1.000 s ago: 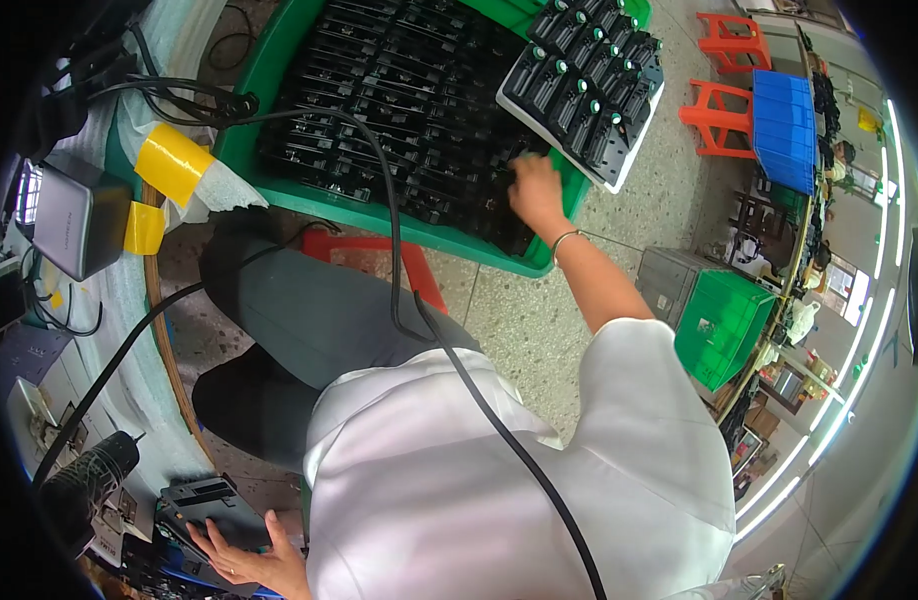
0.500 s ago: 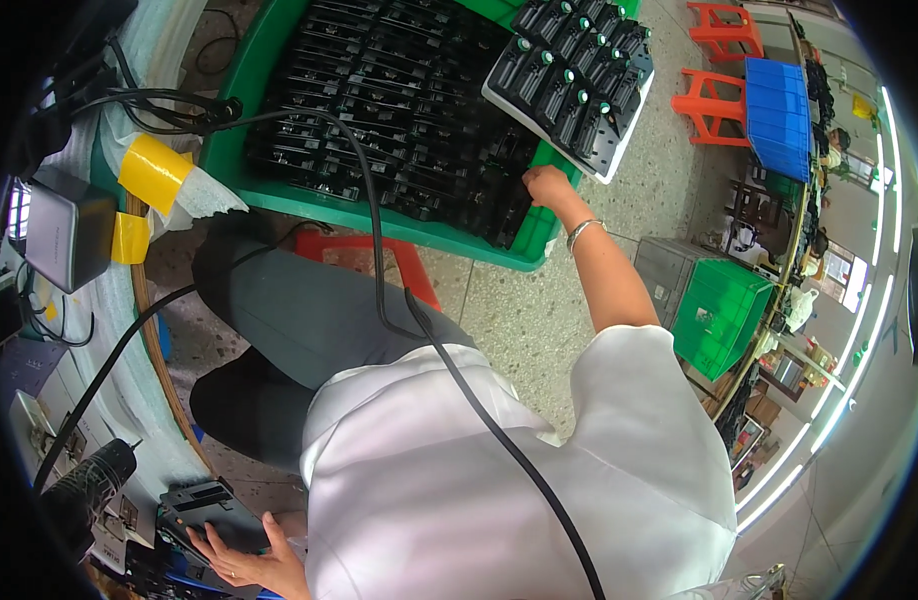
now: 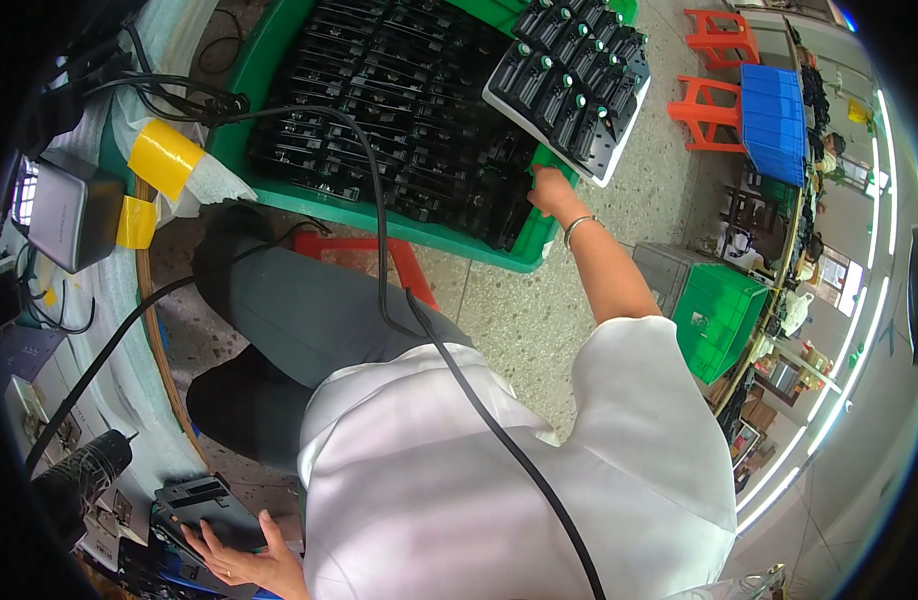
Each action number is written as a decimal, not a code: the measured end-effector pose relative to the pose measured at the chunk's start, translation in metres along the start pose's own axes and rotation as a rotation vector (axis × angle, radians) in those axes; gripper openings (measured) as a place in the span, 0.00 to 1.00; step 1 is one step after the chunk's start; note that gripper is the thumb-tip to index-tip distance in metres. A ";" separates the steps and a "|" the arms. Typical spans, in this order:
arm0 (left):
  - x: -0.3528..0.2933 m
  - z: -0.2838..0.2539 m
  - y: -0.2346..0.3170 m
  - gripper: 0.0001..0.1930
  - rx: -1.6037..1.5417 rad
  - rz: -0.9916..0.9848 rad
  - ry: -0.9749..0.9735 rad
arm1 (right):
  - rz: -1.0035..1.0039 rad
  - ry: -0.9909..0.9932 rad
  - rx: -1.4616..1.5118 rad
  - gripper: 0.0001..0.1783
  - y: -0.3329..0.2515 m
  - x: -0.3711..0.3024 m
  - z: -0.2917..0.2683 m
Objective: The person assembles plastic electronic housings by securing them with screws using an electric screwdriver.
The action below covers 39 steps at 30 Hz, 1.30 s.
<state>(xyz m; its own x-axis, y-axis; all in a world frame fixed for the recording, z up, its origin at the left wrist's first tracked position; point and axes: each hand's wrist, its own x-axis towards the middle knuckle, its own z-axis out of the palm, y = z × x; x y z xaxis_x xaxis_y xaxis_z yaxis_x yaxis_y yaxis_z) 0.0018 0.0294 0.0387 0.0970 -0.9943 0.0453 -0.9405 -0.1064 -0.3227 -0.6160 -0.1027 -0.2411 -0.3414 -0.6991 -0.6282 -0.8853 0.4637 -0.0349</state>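
My left hand [image 3: 247, 565] rests with fingers spread on a flat dark grey plastic housing [image 3: 214, 510] at the lower left; the thumb stands away from it. My right arm stretches forward to a green bin [image 3: 489, 253] packed with rows of black plastic parts [image 3: 379, 120]. At the bin's right end my right hand [image 3: 551, 192] is closed, fingertips on a black plastic part [image 3: 514, 205] at the end of the rows. The fingertips are partly hidden against it. A white tray [image 3: 597, 178] carrying black parts with green-white round tips overlaps the bin's far right corner.
A black cable [image 3: 379, 220] crosses before my body. The bench at left holds a grey box [image 3: 74, 210], yellow tape [image 3: 166, 158] and a dark cylindrical tool [image 3: 94, 470]. An orange stool [image 3: 409, 275] stands under the bin. Blue [image 3: 774, 125] and green crates [image 3: 719, 320] are at right.
The view has shifted slightly. My right hand has moved only a little at the bin's right end, and my left hand stays on the grey housing.
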 end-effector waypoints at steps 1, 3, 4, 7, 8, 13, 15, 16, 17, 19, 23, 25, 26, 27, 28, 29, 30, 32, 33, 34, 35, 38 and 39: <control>0.001 0.000 0.000 0.41 -0.022 0.015 0.012 | 0.056 -0.009 0.025 0.28 -0.005 -0.001 -0.001; 0.001 0.001 0.000 0.41 -0.043 0.027 0.024 | 0.101 -0.048 0.069 0.27 -0.010 -0.001 -0.008; 0.001 0.001 0.000 0.41 -0.049 0.016 0.014 | 0.148 -0.087 0.112 0.26 -0.011 -0.001 -0.009; 0.003 0.000 0.002 0.41 -0.038 0.000 0.000 | 0.003 0.216 -0.017 0.20 0.018 0.000 0.007; 0.002 -0.001 0.003 0.41 -0.005 -0.008 -0.012 | -0.003 0.212 -0.017 0.20 0.005 -0.006 0.002; 0.000 -0.001 0.001 0.42 -0.031 -0.023 -0.008 | 0.256 0.035 0.401 0.20 -0.044 -0.041 -0.003; -0.001 0.000 0.000 0.42 -0.003 -0.034 -0.023 | 0.291 0.023 0.432 0.22 -0.048 -0.041 0.001; -0.001 0.001 -0.001 0.41 -0.021 -0.046 -0.045 | 0.244 0.129 0.299 0.23 -0.044 -0.037 0.013; -0.002 0.001 -0.001 0.41 -0.036 -0.061 -0.068 | 0.193 0.231 0.164 0.25 -0.047 -0.035 0.017; -0.003 0.001 -0.003 0.41 -0.038 -0.060 -0.069 | 0.214 0.254 0.089 0.25 -0.052 -0.037 0.022; -0.003 0.000 -0.002 0.41 -0.043 -0.069 -0.085 | 0.139 0.322 -0.046 0.26 -0.051 -0.031 0.036; -0.002 0.000 -0.003 0.41 -0.055 -0.061 -0.075 | 0.162 0.326 0.017 0.27 -0.057 -0.027 0.036; -0.002 0.000 -0.004 0.41 -0.071 -0.048 -0.063 | 0.190 0.332 0.081 0.28 -0.061 -0.028 0.034; -0.001 0.000 -0.003 0.41 -0.072 -0.048 -0.063 | 0.190 0.332 0.080 0.28 -0.061 -0.027 0.036; 0.000 0.000 -0.002 0.42 -0.079 -0.030 -0.063 | 0.223 0.288 0.123 0.28 -0.059 -0.023 0.041; 0.000 0.000 -0.001 0.43 -0.085 -0.014 -0.062 | 0.255 0.243 0.166 0.29 -0.057 -0.019 0.045; 0.001 0.000 -0.001 0.43 -0.086 -0.014 -0.062 | 0.255 0.245 0.165 0.29 -0.054 -0.016 0.048; 0.001 0.000 -0.001 0.43 -0.087 -0.027 -0.073 | 0.334 0.194 0.218 0.29 -0.054 -0.013 0.046; 0.000 0.000 -0.001 0.43 -0.086 -0.033 -0.074 | 0.329 0.194 0.216 0.29 -0.056 -0.014 0.041; 0.000 0.000 -0.001 0.43 -0.059 -0.032 -0.084 | 0.330 0.212 0.237 0.29 -0.056 -0.015 0.032; 0.000 0.000 -0.001 0.43 -0.031 -0.029 -0.097 | 0.332 0.229 0.258 0.29 -0.058 -0.019 0.020; 0.000 0.000 -0.003 0.43 -0.079 -0.032 -0.084 | 0.310 0.198 0.210 0.29 -0.057 -0.023 -0.007; 0.000 0.000 -0.003 0.43 -0.082 -0.035 -0.085 | 0.287 0.178 0.210 0.29 -0.057 -0.026 -0.016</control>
<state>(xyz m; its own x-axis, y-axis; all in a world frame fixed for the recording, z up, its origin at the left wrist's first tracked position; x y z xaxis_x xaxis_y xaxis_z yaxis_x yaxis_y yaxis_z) 0.0049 0.0300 0.0396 0.1540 -0.9877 -0.0264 -0.9592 -0.1430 -0.2439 -0.5616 -0.1200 -0.2108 -0.6317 -0.5995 -0.4915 -0.6679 0.7427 -0.0475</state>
